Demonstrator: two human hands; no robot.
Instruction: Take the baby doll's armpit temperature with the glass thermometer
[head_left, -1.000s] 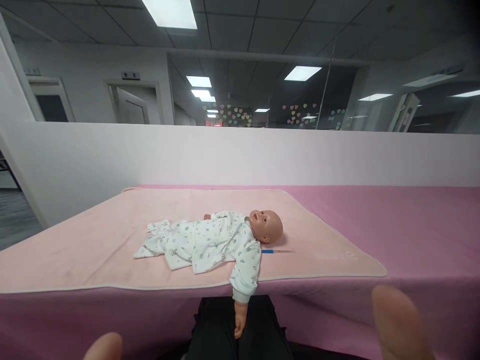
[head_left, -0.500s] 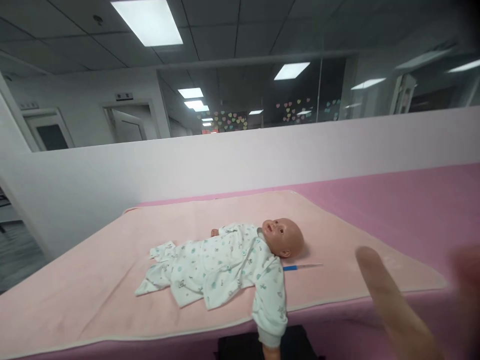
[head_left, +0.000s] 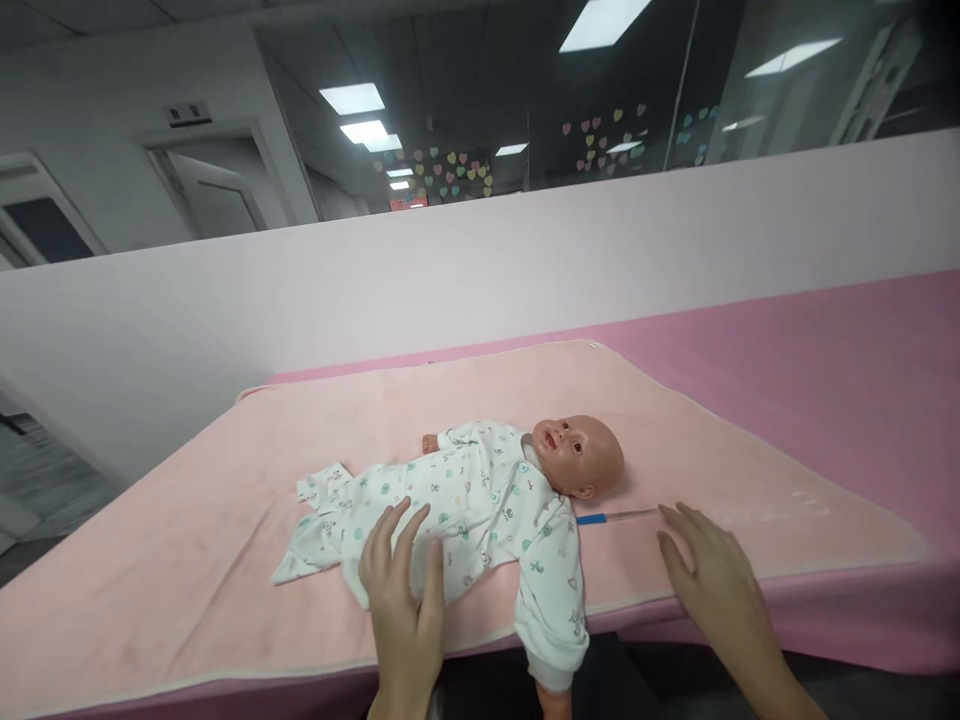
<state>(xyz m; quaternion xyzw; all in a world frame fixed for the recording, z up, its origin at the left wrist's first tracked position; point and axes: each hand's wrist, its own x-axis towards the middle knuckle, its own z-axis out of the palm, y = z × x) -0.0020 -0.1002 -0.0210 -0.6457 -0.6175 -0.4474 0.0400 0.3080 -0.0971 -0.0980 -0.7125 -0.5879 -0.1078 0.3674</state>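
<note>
A baby doll [head_left: 465,510] in a white patterned outfit lies on its back, its bald head [head_left: 581,455] to the right and one arm hanging over the near edge. My left hand [head_left: 405,590] is raised in front of the doll's trunk, fingers spread and holding nothing. Beside the doll's head and shoulder lies a slim stick [head_left: 592,519] with a blue end and a thin clear shaft, resembling a glass thermometer. My right hand [head_left: 712,575] is open, its fingertips at the far tip of that stick; whether they touch it I cannot tell.
A peach blanket [head_left: 187,520] lies under the doll, over a pink cover [head_left: 825,360]. Behind it runs a low white wall [head_left: 465,285] with glass above. The blanket's near edge hangs close to my body, where something dark shows below.
My left hand has come into view before the doll. The right hand, earlier a blur with one finger showing, is now fully visible near the stick. The view has tilted down.
</note>
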